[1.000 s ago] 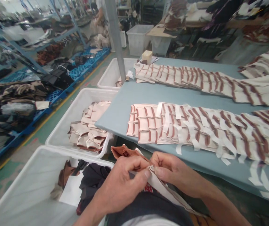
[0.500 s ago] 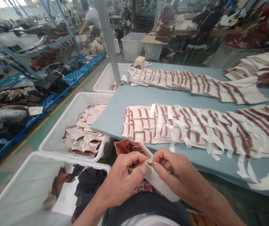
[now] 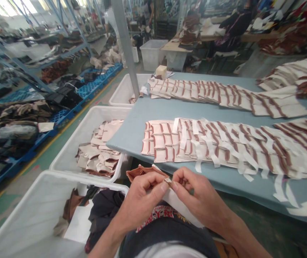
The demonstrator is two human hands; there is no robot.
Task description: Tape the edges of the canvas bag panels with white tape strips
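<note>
Close to my body, in front of the table edge, both hands hold a brown and white sewn fabric piece [image 3: 139, 171]. Its brown, gathered part sticks out behind my left hand, and a white panel hangs below my fingers. My left hand [image 3: 146, 195] pinches the edge between thumb and forefinger. Right beside it, my right hand [image 3: 200, 195] pinches the same edge, with its other fingers curled in. A small white fold shows between the two thumbs. My fingers hide much of the piece.
On the blue-covered table [image 3: 132, 125] lie overlapping cream panels with brown strips [image 3: 166, 139], some with white tapes [image 3: 198, 157]. A second row [image 3: 196, 91] lies behind. White bins [image 3: 62, 157] with fabric pieces stand at left, near a metal post [image 3: 128, 46]. A person [image 3: 231, 28] sits behind.
The fabric piece has tipped, so less of its brown inside shows. My hands stay pinched at its edge. A person at the back left now stands more upright.
</note>
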